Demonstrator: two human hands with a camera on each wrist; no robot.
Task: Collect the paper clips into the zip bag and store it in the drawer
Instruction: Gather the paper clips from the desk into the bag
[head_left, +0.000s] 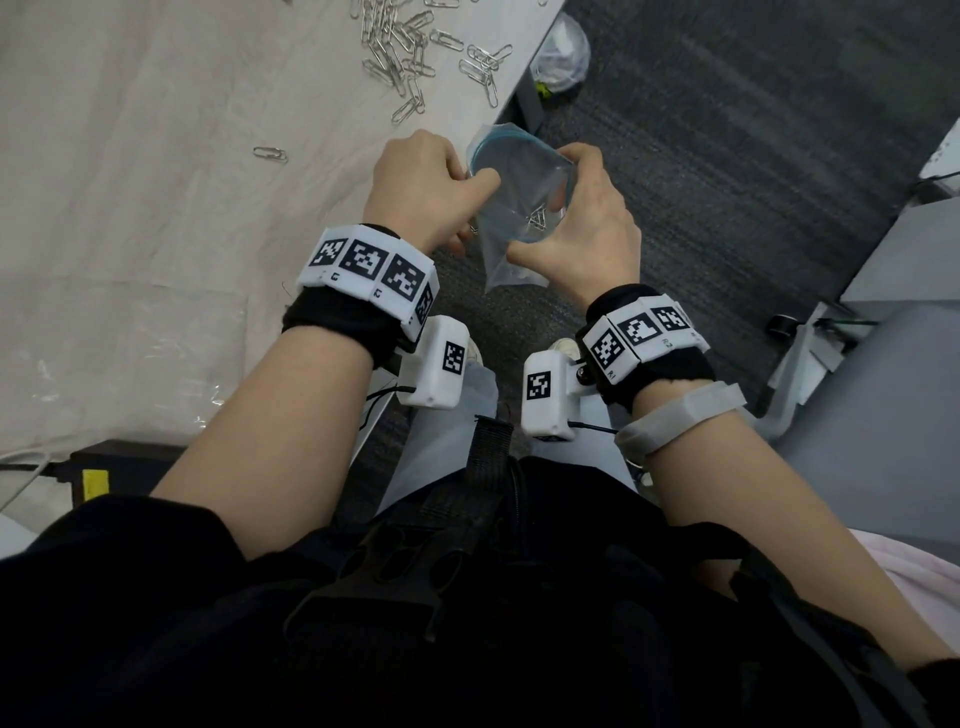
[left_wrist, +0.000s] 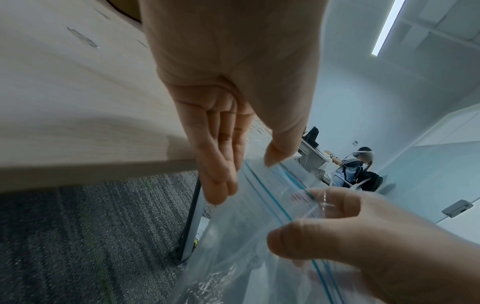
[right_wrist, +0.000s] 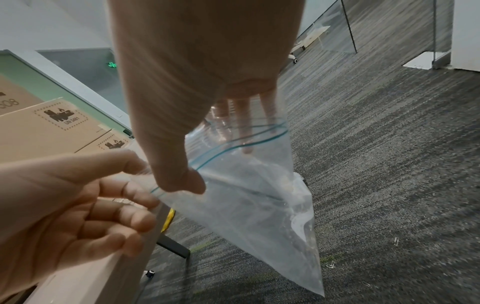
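A clear zip bag (head_left: 519, 208) with a blue zip line hangs just past the table's right edge, above the carpet, its mouth held wide. My left hand (head_left: 467, 182) pinches the rim on the left, thumb (left_wrist: 275, 158) at the edge. My right hand (head_left: 571, 208) grips the other side, thumb (right_wrist: 182, 185) outside and fingers (right_wrist: 244, 133) behind the plastic. A few paper clips (head_left: 535, 218) lie inside the bag (left_wrist: 246, 236). A pile of paper clips (head_left: 405, 52) lies on the table (head_left: 156, 208) ahead, one lone clip (head_left: 270, 154) nearer. No drawer is in view.
Two stray clips (right_wrist: 396, 241) lie on the grey carpet (head_left: 727, 130). A plastic-lined bin (head_left: 561, 52) stands by the table's far corner. Grey furniture (head_left: 883, 364) stands on my right, cardboard boxes (right_wrist: 52, 127) beyond the table. Another person (left_wrist: 355, 170) sits far off.
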